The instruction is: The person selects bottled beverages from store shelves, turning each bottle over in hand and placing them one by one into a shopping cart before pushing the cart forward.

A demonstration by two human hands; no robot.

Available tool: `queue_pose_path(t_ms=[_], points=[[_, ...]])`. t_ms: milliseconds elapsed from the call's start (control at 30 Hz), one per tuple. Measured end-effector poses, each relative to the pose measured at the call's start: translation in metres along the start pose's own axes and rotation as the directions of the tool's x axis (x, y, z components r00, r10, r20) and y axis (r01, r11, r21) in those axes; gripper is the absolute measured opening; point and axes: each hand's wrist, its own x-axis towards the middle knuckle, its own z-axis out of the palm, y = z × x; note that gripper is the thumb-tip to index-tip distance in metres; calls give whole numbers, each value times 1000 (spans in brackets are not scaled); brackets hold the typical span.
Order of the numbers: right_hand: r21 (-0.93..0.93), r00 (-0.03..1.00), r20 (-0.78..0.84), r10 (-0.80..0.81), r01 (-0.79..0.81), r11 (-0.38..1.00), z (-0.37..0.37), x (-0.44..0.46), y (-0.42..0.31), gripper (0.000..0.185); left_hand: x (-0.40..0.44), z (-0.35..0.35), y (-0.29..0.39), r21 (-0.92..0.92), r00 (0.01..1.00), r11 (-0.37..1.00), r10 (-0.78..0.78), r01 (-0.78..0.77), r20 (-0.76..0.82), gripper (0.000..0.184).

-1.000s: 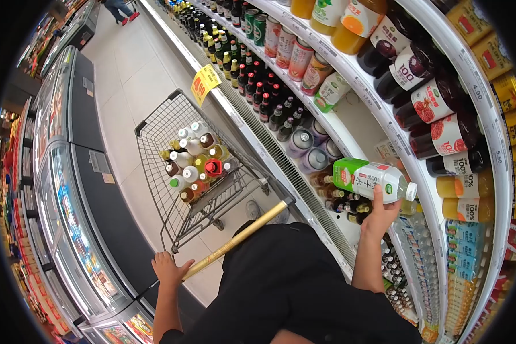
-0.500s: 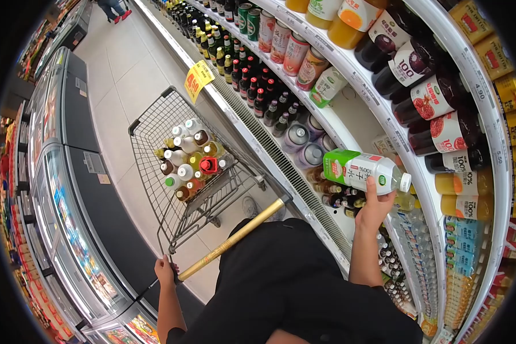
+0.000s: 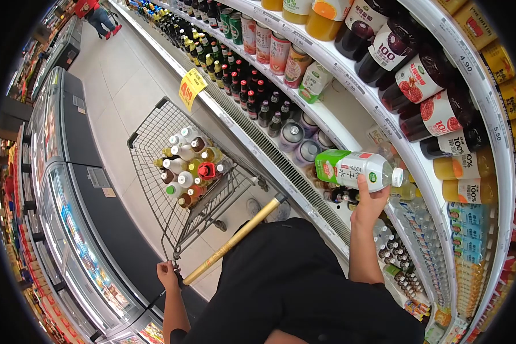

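A clear bottle with a green and white label and white cap (image 3: 355, 170) lies nearly sideways in my right hand (image 3: 370, 200), whose fingers wrap its underside. My left hand (image 3: 167, 275) is closed at the left end of the cart's gold handle (image 3: 235, 241), gripping the dark frame end there. Ahead of the handle stands the wire shopping cart (image 3: 146, 140). Inside it several bottles (image 3: 185, 179) with white, green, brown and red caps are grouped together.
Curved shelves (image 3: 350, 80) of juice bottles, cans and beer bottles run along the right. Glass-topped freezers (image 3: 69, 223) line the left. A yellow price sign (image 3: 191, 88) sticks out from the shelf edge near the cart. Far up the aisle stands a person (image 3: 100, 20).
My left hand has gone from spread fingers on the handle end to closed at the cart frame. My right hand has moved slightly left with the bottle.
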Motion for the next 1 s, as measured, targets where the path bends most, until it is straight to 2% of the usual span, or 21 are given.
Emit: queue_pose_path(t_ms=[233, 300, 433, 500, 533, 567, 600, 633, 700, 733, 800, 833, 900, 967, 1000], points=[[7, 1000, 31, -3, 3, 1000, -3, -1, 2, 67, -4, 7, 12, -12, 1000, 1000, 0, 0, 3, 16], [5, 999, 40, 6, -6, 1000, -3, 0, 1, 69, -4, 6, 13, 59, 998, 996, -61, 61, 7, 17], [4, 998, 66, 9, -9, 1000, -4, -2, 5, 68, 3, 2, 3, 128, 1000, 992, 3, -6, 21, 21], [3, 997, 82, -3, 3, 1000, -3, -2, 6, 66, 7, -1, -2, 298, 997, 952, 75, -72, 3, 7], [14, 995, 95, 0, -1, 1000, 0, -3, 4, 67, 6, -1, -2, 296, 997, 952, 77, -73, -1, 7], [24, 994, 108, 3, -5, 1000, 2, -3, 2, 67, 7, 1, -2, 433, 936, 848, 352, -306, -29, 14], [27, 994, 111, 3, -6, 1000, 3, -3, 1, 67, 6, 3, 2, 563, 801, 667, 599, -488, -15, 28], [37, 991, 136, 9, -14, 999, 4, -2, 0, 67, -2, 9, 14, 564, 800, 667, 600, -486, -20, 28], [51, 987, 161, 9, -18, 999, 8, 0, -3, 68, -19, 25, 46, 593, 788, 659, 612, -462, -66, 51], [81, 983, 178, 34, -49, 995, 10, 0, -5, 67, -24, 36, 63, 591, 786, 660, 614, -463, -69, 51], [110, 978, 201, 58, -81, 991, 14, 0, -9, 67, -32, 60, 97, 514, 681, 612, 729, -601, -73, 54], [134, 970, 231, 78, -111, 985, 17, 1, -10, 66, -37, 75, 116, 514, 681, 616, 728, -597, -81, 54], [161, 958, 271, 96, -143, 977, 24, 0, -16, 65, -45, 109, 157, 572, 518, 385, 852, -724, 82, 56], [159, 922, 369, 116, -186, 970, 33, -2, -25, 66, -54, 149, 187, 532, 493, 313, 837, -787, 238, 56], [162, 920, 375, 111, -183, 970, 38, -3, -27, 66, -66, 172, 207, 436, 479, 337, 835, -834, 272, 56]])
